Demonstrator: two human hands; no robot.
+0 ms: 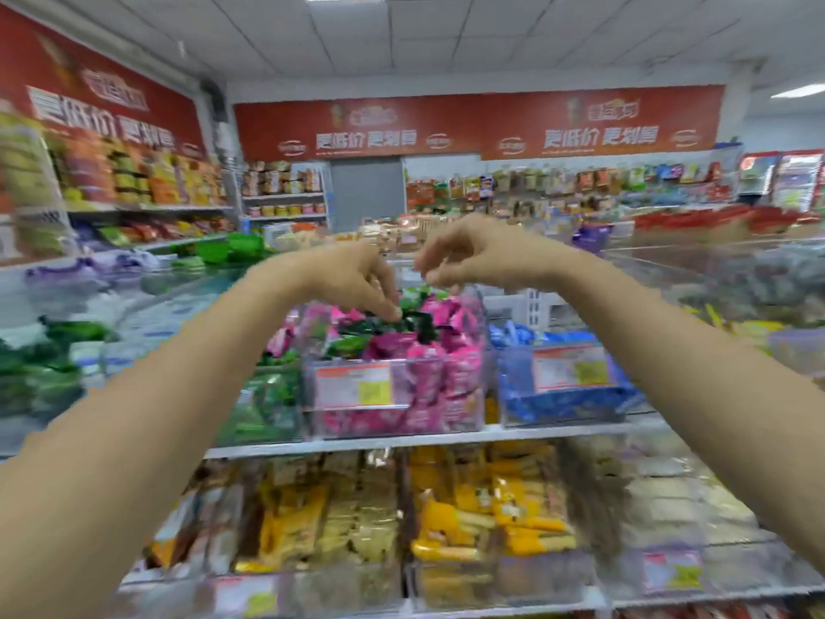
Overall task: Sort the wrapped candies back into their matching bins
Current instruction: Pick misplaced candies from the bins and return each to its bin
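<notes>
A clear bin point(312, 422) on the upper shelf is full of pink wrapped candies point(428, 377), with several dark green wrapped candies point(402, 326) lying on top of them. My left hand point(361, 279) reaches down into this bin and its fingertips touch or pinch a green candy; blur hides the exact grip. Hovering above the bin's back edge, my right hand point(473, 254) has loosely curled fingers and holds nothing that I can see. To the left stands a bin of green candies point(263, 408), and to the right a bin of blue candies point(562, 395).
The shelf edge point(446, 435) runs below the bins. Under it sit bins of yellow and gold snack packs point(491, 507). More clear bins point(714, 270) stand at the right, green packs point(40, 373) at the left, store shelving behind.
</notes>
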